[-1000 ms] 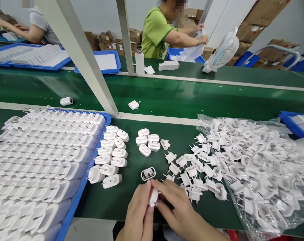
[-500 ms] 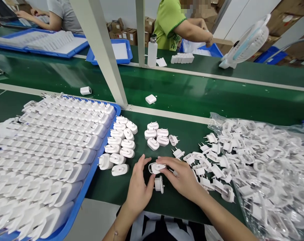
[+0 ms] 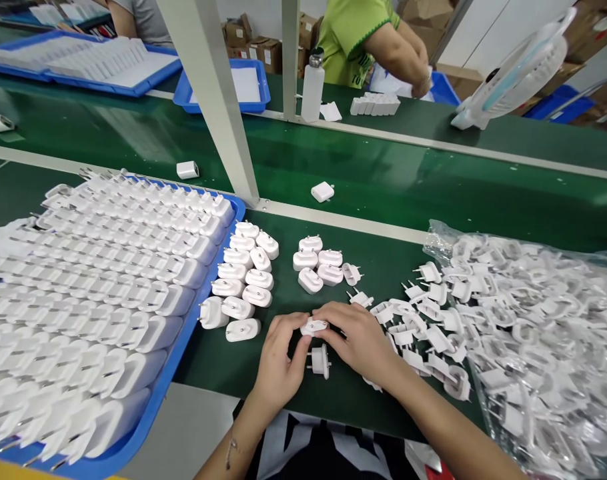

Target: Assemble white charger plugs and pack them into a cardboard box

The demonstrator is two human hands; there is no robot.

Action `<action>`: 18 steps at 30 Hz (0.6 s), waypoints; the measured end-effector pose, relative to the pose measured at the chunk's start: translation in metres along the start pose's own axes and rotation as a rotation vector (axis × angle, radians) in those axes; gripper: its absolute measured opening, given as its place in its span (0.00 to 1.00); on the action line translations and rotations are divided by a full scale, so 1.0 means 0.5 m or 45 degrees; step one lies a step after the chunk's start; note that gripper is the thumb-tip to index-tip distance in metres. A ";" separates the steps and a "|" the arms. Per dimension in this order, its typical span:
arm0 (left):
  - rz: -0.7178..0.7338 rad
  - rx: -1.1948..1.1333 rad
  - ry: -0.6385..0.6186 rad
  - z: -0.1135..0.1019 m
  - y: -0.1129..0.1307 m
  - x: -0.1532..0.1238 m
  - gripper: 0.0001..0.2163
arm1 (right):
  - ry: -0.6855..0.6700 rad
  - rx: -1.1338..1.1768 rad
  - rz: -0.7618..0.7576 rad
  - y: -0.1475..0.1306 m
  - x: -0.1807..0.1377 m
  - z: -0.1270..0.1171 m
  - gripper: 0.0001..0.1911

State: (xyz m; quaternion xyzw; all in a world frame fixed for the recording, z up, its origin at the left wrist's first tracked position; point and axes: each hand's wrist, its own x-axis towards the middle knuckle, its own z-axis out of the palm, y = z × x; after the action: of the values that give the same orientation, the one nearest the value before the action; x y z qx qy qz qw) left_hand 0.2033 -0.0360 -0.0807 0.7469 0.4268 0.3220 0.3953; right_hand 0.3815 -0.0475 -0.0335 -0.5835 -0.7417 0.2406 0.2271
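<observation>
The held plug, the chargers and the heaped caps are plain white. The tray is blue, the surface dark green, the belt brighter green. A co-worker's shirt is lime green; the wearer's top, black with pale grey shapes.

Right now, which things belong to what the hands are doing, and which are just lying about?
Seem part of it:
white plug in left hand and right hand
loose plug top near the hands
heap of plug tops
blue tray of plugs

Probably just about:
white bottle
fan
paper scrap
</observation>
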 end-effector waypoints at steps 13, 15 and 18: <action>0.183 0.380 0.098 -0.034 -0.013 -0.100 0.18 | -0.117 0.156 -0.126 -0.004 0.000 -0.092 0.14; 0.078 0.452 0.284 -0.065 -0.035 -0.122 0.15 | 0.139 0.093 0.024 0.053 0.063 -0.136 0.12; -0.110 0.522 0.516 -0.102 -0.066 -0.123 0.14 | 0.427 -0.039 0.332 0.163 0.193 -0.170 0.17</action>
State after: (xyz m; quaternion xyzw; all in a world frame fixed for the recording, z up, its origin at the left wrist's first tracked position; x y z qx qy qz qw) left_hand 0.1224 -0.0640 -0.0936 0.7128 0.5846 0.3547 0.1560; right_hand 0.4745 0.0709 -0.0123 -0.7097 -0.6152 0.1564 0.3055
